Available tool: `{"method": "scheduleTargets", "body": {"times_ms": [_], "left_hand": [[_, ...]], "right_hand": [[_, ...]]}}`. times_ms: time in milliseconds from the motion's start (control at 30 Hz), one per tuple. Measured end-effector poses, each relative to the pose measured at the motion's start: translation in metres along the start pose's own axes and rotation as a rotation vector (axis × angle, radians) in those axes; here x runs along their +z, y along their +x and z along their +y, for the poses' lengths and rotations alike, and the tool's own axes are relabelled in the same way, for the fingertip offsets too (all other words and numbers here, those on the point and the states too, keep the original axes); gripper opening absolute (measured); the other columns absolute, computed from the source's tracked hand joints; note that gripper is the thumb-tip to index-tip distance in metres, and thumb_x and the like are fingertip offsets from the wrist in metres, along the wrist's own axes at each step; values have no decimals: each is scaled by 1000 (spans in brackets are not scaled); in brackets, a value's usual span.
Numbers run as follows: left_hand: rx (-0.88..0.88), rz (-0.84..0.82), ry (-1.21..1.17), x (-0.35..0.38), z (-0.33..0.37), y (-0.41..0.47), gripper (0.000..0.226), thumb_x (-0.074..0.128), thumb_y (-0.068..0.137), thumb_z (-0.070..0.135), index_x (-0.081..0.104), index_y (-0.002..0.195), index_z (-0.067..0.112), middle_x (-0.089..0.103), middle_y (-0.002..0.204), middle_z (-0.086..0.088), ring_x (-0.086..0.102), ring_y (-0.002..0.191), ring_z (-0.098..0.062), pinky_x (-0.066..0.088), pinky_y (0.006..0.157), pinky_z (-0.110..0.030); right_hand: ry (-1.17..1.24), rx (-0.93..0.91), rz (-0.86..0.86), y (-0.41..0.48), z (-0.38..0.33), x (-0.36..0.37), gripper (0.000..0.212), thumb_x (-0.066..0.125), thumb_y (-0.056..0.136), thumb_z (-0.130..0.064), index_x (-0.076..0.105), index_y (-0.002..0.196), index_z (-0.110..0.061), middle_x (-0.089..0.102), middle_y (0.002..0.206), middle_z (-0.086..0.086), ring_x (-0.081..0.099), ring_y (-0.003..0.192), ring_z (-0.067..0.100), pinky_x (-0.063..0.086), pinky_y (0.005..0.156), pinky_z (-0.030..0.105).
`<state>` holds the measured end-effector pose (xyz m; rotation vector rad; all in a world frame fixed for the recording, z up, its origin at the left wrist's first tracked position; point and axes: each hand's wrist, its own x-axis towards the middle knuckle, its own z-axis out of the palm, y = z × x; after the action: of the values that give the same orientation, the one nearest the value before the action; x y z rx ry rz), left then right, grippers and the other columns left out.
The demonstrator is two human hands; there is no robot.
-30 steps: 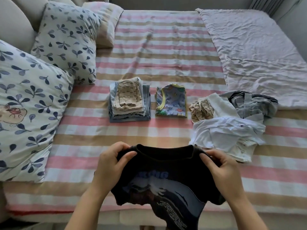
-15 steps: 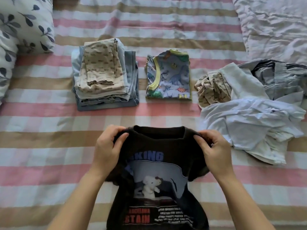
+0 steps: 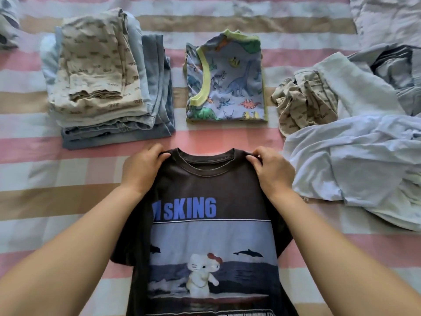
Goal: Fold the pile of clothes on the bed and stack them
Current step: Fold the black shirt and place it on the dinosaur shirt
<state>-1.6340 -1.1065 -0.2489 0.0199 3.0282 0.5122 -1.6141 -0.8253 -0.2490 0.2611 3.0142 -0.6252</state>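
A dark brown T-shirt [image 3: 205, 192] with blue lettering and a cartoon print lies front-up on the striped bed [image 3: 68, 169]. My left hand [image 3: 141, 169] pinches its left shoulder and my right hand [image 3: 272, 169] pinches its right shoulder, both beside the collar. Behind it to the left stands a stack of folded clothes [image 3: 107, 87], beige on top of blue. A folded dinosaur-print shirt [image 3: 225, 80] lies alone at centre. On the right is the unfolded pile [image 3: 355, 137] of pale blue, beige and striped garments.
A crumpled pale blanket [image 3: 387, 17] covers the bed's far right corner. A leaf-print pillow [image 3: 8, 23] shows at the far left edge. Bare sheet lies on both sides of the T-shirt.
The camera has moved in and tilted down over the bed. Both hands have carried the T-shirt forward and laid it flatter, so more of the print shows.
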Motion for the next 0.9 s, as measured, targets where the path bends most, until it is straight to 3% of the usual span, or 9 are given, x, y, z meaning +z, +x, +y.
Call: {"method": "scheduleTargets", "body": {"times_ms": [133, 267, 400, 567, 700, 800, 900], "left_hand": [[21, 40, -18, -1, 4, -1, 20, 62, 87, 25, 61, 88, 5, 60, 94, -16, 55, 90, -35, 40, 65, -38], [171, 81, -74, -13, 35, -9, 16, 66, 81, 5, 62, 95, -1, 60, 96, -18, 53, 91, -39, 45, 76, -46], [360, 7, -220, -11, 96, -21, 12, 64, 81, -1, 63, 93, -2, 62, 92, -16, 56, 87, -35, 49, 74, -45], [483, -121, -306, 15, 171, -31, 12, 59, 84, 0, 65, 94, -1, 63, 94, -14, 56, 91, -35, 49, 74, -46], [596, -179, -180, 40, 199, -30, 22, 62, 76, -7, 69, 92, 5, 66, 95, -10, 58, 90, -34, 49, 68, -40], [594, -258, -36, 54, 200, -29, 35, 55, 76, -4, 67, 101, 18, 61, 109, -1, 49, 109, -28, 34, 84, -35], [605, -258, 50, 57, 198, -25, 35, 59, 73, -4, 68, 97, 21, 61, 108, 0, 50, 112, -28, 30, 96, -41]], "right_hand": [[27, 12, 15, -2, 2, 3, 25, 55, 89, -40, 62, 92, -17, 63, 96, 4, 58, 89, 27, 38, 63, 32], [161, 30, 101, -15, 14, -20, 17, 59, 89, -27, 64, 94, -12, 63, 89, 5, 55, 88, 27, 38, 70, 33], [218, 152, 143, -54, 40, -41, 10, 61, 88, -20, 66, 90, -12, 63, 87, 5, 55, 84, 26, 40, 71, 32], [243, 294, 92, -97, 70, -47, 9, 64, 86, -19, 68, 90, -12, 63, 87, 1, 53, 85, 18, 34, 66, 21], [295, 365, 56, -114, 81, -43, 12, 66, 84, -21, 68, 94, -15, 61, 93, -2, 53, 90, 18, 39, 69, 24], [255, 408, 39, -116, 79, -37, 25, 68, 82, -27, 66, 104, -16, 60, 98, 2, 53, 95, 22, 42, 75, 29], [172, 465, 10, -112, 73, -32, 38, 68, 80, -37, 61, 113, -19, 58, 104, 3, 50, 101, 24, 42, 78, 34]]}}
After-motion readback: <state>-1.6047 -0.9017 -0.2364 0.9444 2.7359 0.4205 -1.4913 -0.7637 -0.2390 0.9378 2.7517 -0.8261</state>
